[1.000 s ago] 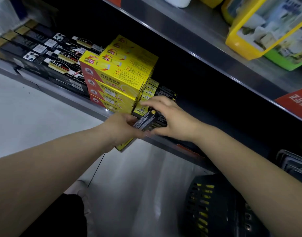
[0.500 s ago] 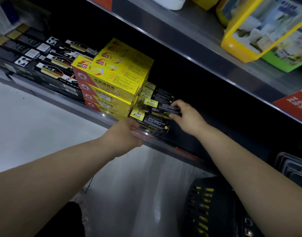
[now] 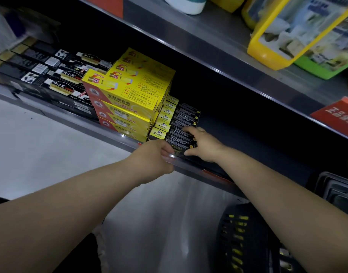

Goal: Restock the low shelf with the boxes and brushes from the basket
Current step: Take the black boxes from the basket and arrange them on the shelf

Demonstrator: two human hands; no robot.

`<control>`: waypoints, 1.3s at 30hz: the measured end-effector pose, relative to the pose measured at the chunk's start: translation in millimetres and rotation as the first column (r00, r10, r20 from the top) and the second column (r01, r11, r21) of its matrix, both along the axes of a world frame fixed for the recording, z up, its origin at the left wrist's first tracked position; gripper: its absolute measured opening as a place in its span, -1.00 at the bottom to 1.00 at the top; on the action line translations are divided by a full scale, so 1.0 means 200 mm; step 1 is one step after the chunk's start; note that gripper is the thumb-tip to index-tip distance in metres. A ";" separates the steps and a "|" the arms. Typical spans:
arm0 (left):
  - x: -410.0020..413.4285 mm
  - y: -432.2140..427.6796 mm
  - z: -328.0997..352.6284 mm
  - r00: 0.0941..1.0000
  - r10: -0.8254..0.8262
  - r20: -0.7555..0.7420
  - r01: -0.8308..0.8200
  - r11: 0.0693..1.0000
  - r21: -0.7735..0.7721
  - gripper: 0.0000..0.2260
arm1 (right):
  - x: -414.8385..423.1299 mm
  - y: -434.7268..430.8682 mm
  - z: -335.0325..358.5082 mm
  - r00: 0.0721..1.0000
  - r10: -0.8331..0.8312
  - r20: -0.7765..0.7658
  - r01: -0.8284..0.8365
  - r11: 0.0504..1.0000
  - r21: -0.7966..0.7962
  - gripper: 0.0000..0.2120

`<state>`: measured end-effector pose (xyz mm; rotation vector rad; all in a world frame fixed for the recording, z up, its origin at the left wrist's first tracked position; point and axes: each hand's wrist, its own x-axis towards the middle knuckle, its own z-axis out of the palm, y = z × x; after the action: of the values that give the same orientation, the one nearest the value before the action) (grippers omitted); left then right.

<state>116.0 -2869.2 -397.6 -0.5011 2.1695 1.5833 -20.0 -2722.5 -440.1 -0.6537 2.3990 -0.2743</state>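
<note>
A row of small black boxes with yellow ends [image 3: 181,123] stands on the low shelf [image 3: 190,167], right of a stack of yellow boxes [image 3: 127,97]. The front black box [image 3: 175,137] lies at the shelf's edge. My left hand [image 3: 151,160] touches its near left end at the shelf lip. My right hand [image 3: 202,144] rests on its right end, fingers curved over the top. Black brush packs [image 3: 57,81] fill the shelf further left. The black basket [image 3: 246,239] sits on the floor at lower right.
The upper shelf [image 3: 218,42] overhangs, carrying a yellow-framed pack [image 3: 283,32], a green one [image 3: 324,66] and a red box [image 3: 338,115]. The shelf right of the black boxes is dark and bare. Stacked grey trays [image 3: 336,188] sit at far right. Pale floor lies below.
The black box, held in both hands in front of the shelf, now lies on the shelf at the front of the row. My right hand slid along its right end.
</note>
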 end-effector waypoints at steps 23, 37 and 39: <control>0.12 1.29 0.49 0.453 -0.696 -0.557 0.518 0.714 -0.472 -0.85 | 0.78 1.71 0.75 0.777 -0.622 0.092 0.620 0.732 -0.284 -0.87; 0.08 1.53 0.33 0.350 -0.901 -0.256 0.617 0.427 -0.661 -0.84 | 0.63 2.21 -0.04 0.773 -0.608 -0.180 0.620 0.665 0.417 -0.48; 0.07 1.54 0.32 0.349 -0.908 -0.231 0.619 0.409 -0.671 -0.84 | 0.61 2.20 -0.09 0.776 -0.571 -0.269 0.627 0.653 0.425 -0.48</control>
<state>129.9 -2562.1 -332.7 1.0199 2.5586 0.6025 101.7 -2282.3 -457.1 0.4046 2.5740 0.1275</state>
